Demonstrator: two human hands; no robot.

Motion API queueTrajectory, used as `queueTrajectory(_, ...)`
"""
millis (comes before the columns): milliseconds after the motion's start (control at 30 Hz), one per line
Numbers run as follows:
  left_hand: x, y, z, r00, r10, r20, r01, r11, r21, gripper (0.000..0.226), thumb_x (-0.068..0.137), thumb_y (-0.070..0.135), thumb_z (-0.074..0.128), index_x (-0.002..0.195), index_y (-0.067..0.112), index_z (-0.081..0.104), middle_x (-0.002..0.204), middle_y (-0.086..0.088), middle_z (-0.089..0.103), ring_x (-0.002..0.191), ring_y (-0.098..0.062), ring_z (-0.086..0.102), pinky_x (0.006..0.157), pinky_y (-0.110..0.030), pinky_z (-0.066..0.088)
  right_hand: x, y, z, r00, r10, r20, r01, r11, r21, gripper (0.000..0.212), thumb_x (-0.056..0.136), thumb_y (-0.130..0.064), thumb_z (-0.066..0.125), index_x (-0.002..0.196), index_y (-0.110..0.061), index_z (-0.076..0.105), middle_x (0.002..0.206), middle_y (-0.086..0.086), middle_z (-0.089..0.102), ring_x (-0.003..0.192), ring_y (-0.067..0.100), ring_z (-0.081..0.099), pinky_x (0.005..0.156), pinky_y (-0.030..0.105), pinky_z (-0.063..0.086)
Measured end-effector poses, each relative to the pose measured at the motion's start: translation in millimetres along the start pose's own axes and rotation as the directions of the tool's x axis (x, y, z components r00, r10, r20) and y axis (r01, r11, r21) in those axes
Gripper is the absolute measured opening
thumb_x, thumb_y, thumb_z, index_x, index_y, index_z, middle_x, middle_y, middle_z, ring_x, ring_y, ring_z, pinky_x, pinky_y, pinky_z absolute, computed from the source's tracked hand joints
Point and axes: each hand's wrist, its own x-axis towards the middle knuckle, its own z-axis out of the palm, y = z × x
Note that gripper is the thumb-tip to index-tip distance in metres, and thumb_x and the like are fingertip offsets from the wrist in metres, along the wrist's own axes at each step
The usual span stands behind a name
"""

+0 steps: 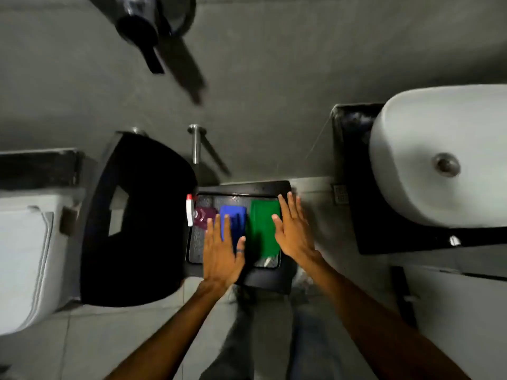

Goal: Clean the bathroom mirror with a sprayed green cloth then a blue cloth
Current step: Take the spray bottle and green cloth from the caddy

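Overhead, we look down on a bathroom: a white toilet (24, 259) at left with its black seat (137, 220) beside it, a white washbasin (439, 157) on a dark table (406, 239) at right. Between them sits a black tray (244, 187) holding the task's things. Our left hand (222, 253) and right hand (295, 231) hover flat above it, each grip apart, fingers spread, clamped on nothing. Under the right hand lies the folded green cloth (263, 229); just left of it the blue cloth (233, 218), partly covered by our left fingers. At the tray's left edge rests a maroon spray bottle (204, 215) with a white, red-tipped nozzle (189, 209).
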Motion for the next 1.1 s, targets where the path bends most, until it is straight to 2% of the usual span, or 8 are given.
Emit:
queueTrajectory(133, 30, -56, 13, 0.916, -0.400, -0.032, 0.375, 0.881, -0.290, 0.087, 0.094, 0.030, 0.069, 0.159, -0.005, 0.024, 0.165, -0.029, 0.028, 0.156, -0.043, 0.024, 0.129, -0.046, 0.021, 22, 16, 63, 0.930, 0.319, 0.183, -0.357, 0.904, 0.235, 0.060, 0.097, -0.023, 0.054, 0.152, -0.008, 0.035, 0.156, 0.019, 0.039, 0.140, 0.038, 0.041, 0.113, 0.041, 0.037)
queueTrajectory(233, 60, -108, 29, 0.858, -0.513, -0.034, 0.426, 0.746, -0.512, 0.098, 0.086, 0.034, 0.079, 0.160, 0.002, 0.024, 0.165, -0.022, 0.030, 0.155, -0.035, 0.031, 0.129, -0.042, 0.025, 41, 30, 120, 0.850, 0.501, 0.161, -0.526, 0.812, 0.252, 0.055, 0.090, -0.017, 0.059, 0.142, -0.007, 0.046, 0.138, 0.023, 0.052, 0.119, 0.043, 0.057, 0.096, 0.043, 0.050)
queueTrajectory(367, 102, -148, 29, 0.903, -0.425, -0.061, 0.297, 0.721, -0.626, 0.100, 0.074, 0.043, 0.087, 0.156, 0.016, 0.035, 0.150, -0.002, 0.055, 0.140, -0.018, 0.054, 0.121, -0.038, 0.042, 58, 34, 158, 0.810, 0.586, -0.015, -0.566, 0.789, 0.242, 0.050, 0.085, -0.016, 0.060, 0.132, -0.003, 0.051, 0.131, 0.023, 0.051, 0.118, 0.044, 0.052, 0.098, 0.045, 0.045)
queueTrajectory(567, 144, -164, 28, 0.993, -0.051, -0.104, -0.011, 0.853, -0.522, 0.079, 0.084, 0.021, 0.078, 0.152, 0.019, 0.038, 0.148, -0.019, 0.053, 0.132, -0.030, 0.057, 0.116, -0.036, 0.046, 79, 39, 177, 0.739, 0.673, -0.030, -0.622, 0.699, 0.351, 0.048, 0.081, -0.028, 0.071, 0.122, -0.006, 0.060, 0.120, 0.019, 0.069, 0.111, 0.038, 0.066, 0.086, 0.040, 0.053)
queueTrajectory(700, 158, -143, 22, 0.995, -0.018, -0.098, -0.042, 0.817, -0.575, 0.060, 0.075, -0.006, 0.051, 0.133, 0.009, 0.057, 0.118, 0.003, 0.068, 0.101, -0.008, 0.066, 0.091, -0.027, 0.054, 88, 52, 160, 0.873, 0.483, 0.065, -0.462, 0.778, 0.425, 0.029, 0.076, -0.014, 0.073, 0.102, -0.002, 0.066, 0.111, 0.020, 0.066, 0.100, 0.037, 0.066, 0.084, 0.045, 0.056)
queueTrajectory(767, 161, -130, 13, 0.992, -0.076, -0.104, -0.003, 0.797, -0.604, 0.049, 0.073, -0.006, 0.047, 0.115, 0.010, 0.065, 0.102, 0.016, 0.071, 0.086, 0.005, 0.065, 0.080, -0.021, 0.054, 83, 44, 139, 0.891, 0.353, 0.285, -0.444, 0.546, 0.711, 0.032, 0.075, -0.001, 0.069, 0.106, -0.007, 0.061, 0.107, 0.018, 0.065, 0.095, 0.036, 0.066, 0.086, 0.052, 0.057)
queueTrajectory(900, 145, -91, -31, 0.986, -0.059, -0.158, -0.064, 0.735, -0.675, 0.065, 0.066, -0.007, 0.040, 0.122, 0.007, 0.069, 0.115, -0.008, 0.071, 0.097, -0.020, 0.067, 0.090, -0.044, 0.055, 67, 17, 84, 0.847, 0.146, 0.511, -0.509, -0.052, 0.859, 0.051, 0.067, -0.006, 0.057, 0.117, -0.001, 0.064, 0.102, 0.019, 0.072, 0.092, 0.036, 0.067, 0.091, 0.052, 0.051)
queueTrajectory(1100, 110, 4, -137, 0.990, 0.070, -0.122, -0.140, 0.603, -0.785, 0.072, 0.064, -0.009, 0.040, 0.134, -0.018, 0.053, 0.110, -0.014, 0.068, 0.078, -0.004, 0.069, 0.073, -0.023, 0.057, 41, -36, -52, 0.896, -0.066, 0.440, -0.434, -0.346, 0.832, 0.057, 0.077, -0.016, 0.048, 0.131, -0.004, 0.061, 0.121, 0.017, 0.071, 0.114, 0.036, 0.066, 0.101, 0.053, 0.051)
